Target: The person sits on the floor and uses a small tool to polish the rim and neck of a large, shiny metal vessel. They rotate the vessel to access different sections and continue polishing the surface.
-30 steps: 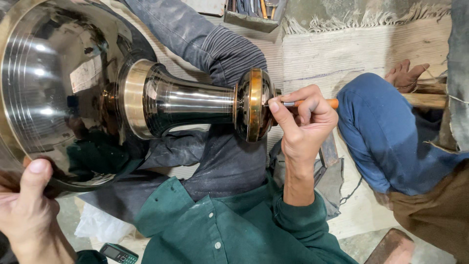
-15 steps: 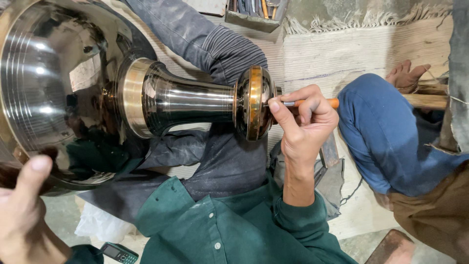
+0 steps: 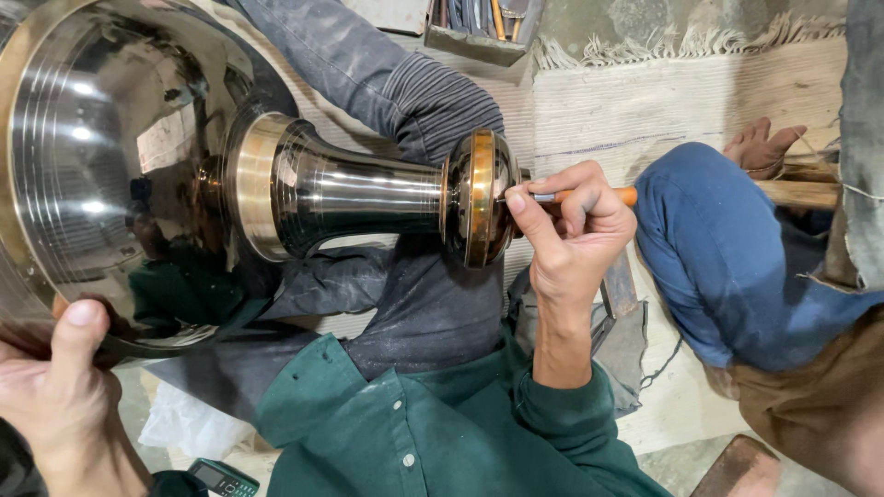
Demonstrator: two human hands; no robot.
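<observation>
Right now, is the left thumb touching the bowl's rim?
Touching. The head view shows the left hand with its thumb pressed flat against the lower rim of the shiny metal bowl, no gap visible.

Dk green button shirt w/ long sleeves, grey trousers.

One camera only, worn on my head, looked steeply down at my lap from close range. My green shirt filled the frame's 6 o'clock edge, so the view faced away from my chest toward the mat at 12 o'clock. My left hand sat at 8 o'clock, my right hand just right of centre. No second view existed to overlap with.
</observation>
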